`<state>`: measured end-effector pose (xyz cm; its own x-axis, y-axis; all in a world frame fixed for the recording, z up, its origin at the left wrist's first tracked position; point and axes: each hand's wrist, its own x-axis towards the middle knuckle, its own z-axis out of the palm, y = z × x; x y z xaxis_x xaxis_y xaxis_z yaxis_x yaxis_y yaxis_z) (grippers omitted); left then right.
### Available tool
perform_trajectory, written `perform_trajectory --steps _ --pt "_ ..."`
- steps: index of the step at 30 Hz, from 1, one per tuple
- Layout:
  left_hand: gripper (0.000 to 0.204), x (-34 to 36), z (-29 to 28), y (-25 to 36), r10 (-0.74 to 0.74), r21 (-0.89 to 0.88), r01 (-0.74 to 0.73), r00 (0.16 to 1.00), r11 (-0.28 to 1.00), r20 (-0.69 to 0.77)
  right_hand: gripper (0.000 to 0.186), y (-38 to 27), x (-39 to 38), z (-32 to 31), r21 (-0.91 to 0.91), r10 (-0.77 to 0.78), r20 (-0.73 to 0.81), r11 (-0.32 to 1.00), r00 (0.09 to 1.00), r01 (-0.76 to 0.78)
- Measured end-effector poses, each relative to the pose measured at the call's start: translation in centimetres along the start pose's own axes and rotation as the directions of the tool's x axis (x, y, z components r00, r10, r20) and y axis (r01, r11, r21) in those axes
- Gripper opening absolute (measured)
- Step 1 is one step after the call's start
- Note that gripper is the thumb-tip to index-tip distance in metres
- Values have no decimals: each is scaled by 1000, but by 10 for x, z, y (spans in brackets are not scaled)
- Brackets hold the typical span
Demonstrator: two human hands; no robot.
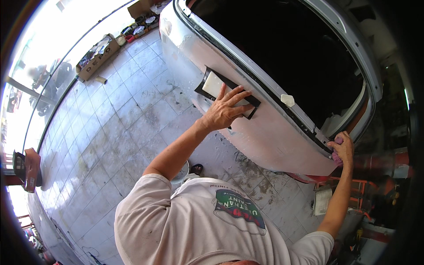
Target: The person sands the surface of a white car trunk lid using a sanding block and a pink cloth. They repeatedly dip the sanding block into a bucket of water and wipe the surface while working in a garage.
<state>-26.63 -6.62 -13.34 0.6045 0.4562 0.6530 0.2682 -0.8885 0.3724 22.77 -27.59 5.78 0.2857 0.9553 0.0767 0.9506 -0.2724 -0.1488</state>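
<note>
My left hand (226, 107) lies over a long off-white sanding block (213, 84) wrapped in black sandpaper (202, 82). Its fingers reach across the block and press it to the wet body panel (265, 119) of a car, which has pinkish and pale grey patches. Further right, my right hand (345, 148) is closed around a pink sponge (337, 157) at the panel's edge, by the corner of the window opening (282, 48). A small off-white block (287, 100) rests on the ledge below that opening.
Grey floor tiles (110, 115), stained and wet in places, lie to the left. A cardboard box (98, 57) and assorted odds and ends (140, 30) stand along the far left edge. A round container (181, 173) sits near my body. An orange metal frame (360, 194) stands at right.
</note>
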Motion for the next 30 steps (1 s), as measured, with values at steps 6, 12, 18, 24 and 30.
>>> perform_trajectory --steps 6,12,18,24,30 --pt "58 -1 -103 -179 -183 15 187 973 982 -138 44 0 5 1 -6 45 38 999 998 -45" --pt "53 9 -37 -64 -208 105 225 966 969 -151 45 4 4 -2 -20 52 50 999 997 -51" --pt "41 8 9 25 214 -42 -210 963 977 165 55 -15 -15 -1 102 3 -165 995 986 14" --pt "59 12 -85 -167 -242 12 251 944 968 -225 57 -40 -68 131 -13 -19 -795 1000 606 14" --pt "61 12 -23 -24 -102 112 105 994 988 -30 32 -126 -41 125 54 -39 -751 991 659 120"
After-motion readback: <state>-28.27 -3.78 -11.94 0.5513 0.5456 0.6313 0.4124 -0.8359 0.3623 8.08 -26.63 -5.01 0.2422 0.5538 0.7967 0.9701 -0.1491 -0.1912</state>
